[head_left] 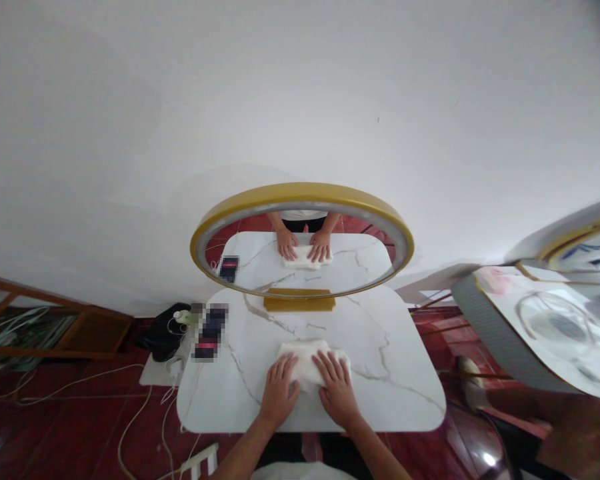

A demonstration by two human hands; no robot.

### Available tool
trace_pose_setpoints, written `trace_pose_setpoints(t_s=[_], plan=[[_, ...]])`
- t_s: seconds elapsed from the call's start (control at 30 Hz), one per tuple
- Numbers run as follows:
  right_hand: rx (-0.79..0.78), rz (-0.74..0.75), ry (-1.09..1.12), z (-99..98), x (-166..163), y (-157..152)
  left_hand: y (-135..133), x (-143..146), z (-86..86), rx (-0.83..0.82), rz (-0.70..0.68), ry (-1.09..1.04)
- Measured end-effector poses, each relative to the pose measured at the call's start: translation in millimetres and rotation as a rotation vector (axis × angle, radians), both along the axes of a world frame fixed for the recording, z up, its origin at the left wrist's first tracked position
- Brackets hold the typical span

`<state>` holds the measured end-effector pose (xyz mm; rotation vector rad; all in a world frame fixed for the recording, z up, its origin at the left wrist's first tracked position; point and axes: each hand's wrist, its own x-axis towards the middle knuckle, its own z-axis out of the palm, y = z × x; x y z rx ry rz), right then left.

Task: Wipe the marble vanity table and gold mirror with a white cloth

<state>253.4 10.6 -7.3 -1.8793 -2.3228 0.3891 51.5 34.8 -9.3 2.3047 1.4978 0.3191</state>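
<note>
A folded white cloth [307, 367] lies on the white marbled table [395, 407] in front of me. My left hand [279, 390] rests on its left part, palm down with fingers stretched out. On its right part lies my right hand [337, 387], fingers spread and flat. Neither hand is wrapped round the cloth. Behind it stands a round mirror with a gold frame [303, 192] on a gold base [300, 303]; both hands and the cloth are reflected in it.
A blurred-out dark object [211, 332] sits at the table's left edge. Cables [125, 433] run over the red tiled floor to the left, near a black bag [163, 337]. To the right is another table [545, 327] with a mirror, and a person's leg [520, 407] below it.
</note>
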Motion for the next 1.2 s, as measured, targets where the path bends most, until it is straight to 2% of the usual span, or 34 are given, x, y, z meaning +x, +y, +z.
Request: trace_pose_setpoints(t_s=[0.1,0.2,0.33,0.47,0.53,0.7,0.77,0.87,1.03,1.2], plan=[[-0.036,0.031,0.016,-3.1,19,-37,-31,1,0.0,-0.087,-0.095,-0.011],[-0.073,0.064,0.026,-2.4,39,-59,-42,4,7.5,-0.191,-0.172,-0.044],[-0.096,0.072,0.029,5.2,53,-64,-28,7,24.6,-0.296,-0.285,-0.126],[-0.099,0.107,0.037,9.6,39,-43,2,8,28.6,-0.296,-0.422,-0.198],[-0.105,0.143,0.039,8.0,27,-29,22,8,21.5,-0.2,-0.373,-0.181],[-0.079,0.091,-0.01,-1.2,7,-5,79,-5,-6.0,0.104,0.049,-0.045],[-0.061,0.073,-0.031,-5.8,5,-2,99,-15,-15.0,0.18,0.14,-0.005],[-0.029,0.054,-0.059,-13.9,4,-2,115,-29,-23.8,0.238,0.15,0.021],[0.041,-0.042,-0.101,-26.8,3,-1,117,-34,-28.0,0.261,0.157,0.071],[0.144,-0.32,-0.111,-35.6,11,17,117,-32,-28.3,0.252,0.168,0.087]])
